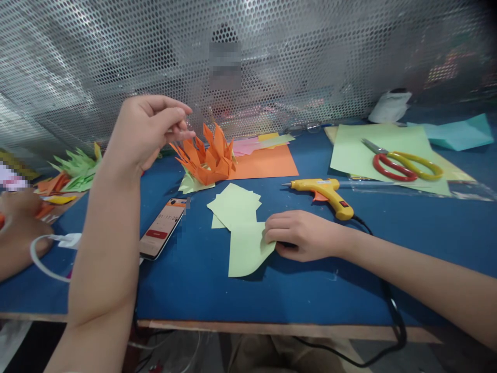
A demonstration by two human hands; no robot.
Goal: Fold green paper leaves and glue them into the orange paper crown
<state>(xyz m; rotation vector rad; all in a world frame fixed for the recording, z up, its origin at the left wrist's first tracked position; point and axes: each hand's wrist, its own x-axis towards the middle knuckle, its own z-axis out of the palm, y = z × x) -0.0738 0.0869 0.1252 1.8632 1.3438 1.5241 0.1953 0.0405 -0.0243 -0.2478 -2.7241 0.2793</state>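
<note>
My right hand [301,235] has its fingers closed on the right edge of a light green square sheet of paper [248,251], whose lower right corner curls up. More green sheets [235,204] lie fanned out just behind it. Raised above the table, my left hand [149,124] is loosely bent with fingertips apart, and I see nothing in it. Beyond and to its right stands an orange folded-paper piece with pointed petals [212,158]. A phone [165,228] with a timer on its screen lies below, right of my left forearm.
A yellow glue gun [324,191] with a black cord lies behind my right hand. Scissors with red and yellow handles [404,163] rest on green paper [349,150]. At the left are another person's hand [23,223], a white cable [37,259] and green folded paper [79,168].
</note>
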